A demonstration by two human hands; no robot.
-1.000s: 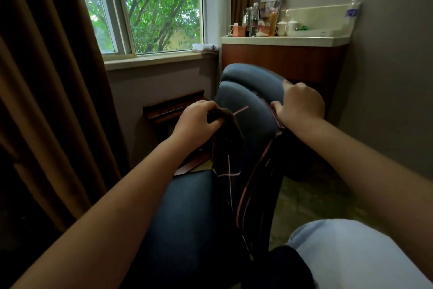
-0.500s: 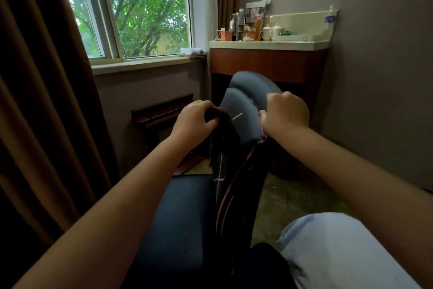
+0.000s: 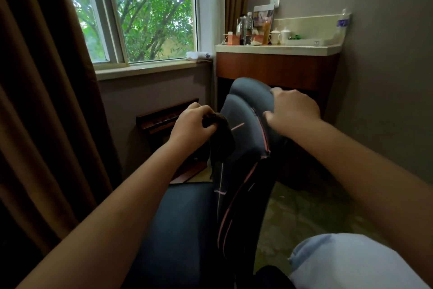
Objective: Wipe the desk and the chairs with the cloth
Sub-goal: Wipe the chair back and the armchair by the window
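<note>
A dark blue padded chair [image 3: 243,115] with pink stitching fills the middle of the head view, its backrest upright and its seat [image 3: 182,223] below. My left hand [image 3: 189,126] grips a dark brown cloth [image 3: 220,141] bunched against the front face of the backrest, and part of the cloth hangs down. My right hand [image 3: 293,109] holds the top right edge of the backrest, fingers curled over it. A desk [image 3: 276,68] with a pale top and wooden front stands behind the chair.
Bottles, cups and a white tray [image 3: 307,42] crowd the desk top. A window [image 3: 145,12] with a sill and brown curtain [image 3: 42,92] is at left. A wooden rack [image 3: 161,117] sits under the sill. The grey wall [image 3: 384,92] is close on the right. My knee [image 3: 351,263] shows at bottom right.
My right hand shifted along the top edge of the backrest, first nearer my left hand, then back out to the right. My left hand with the cloth stayed on the backrest's front.
</note>
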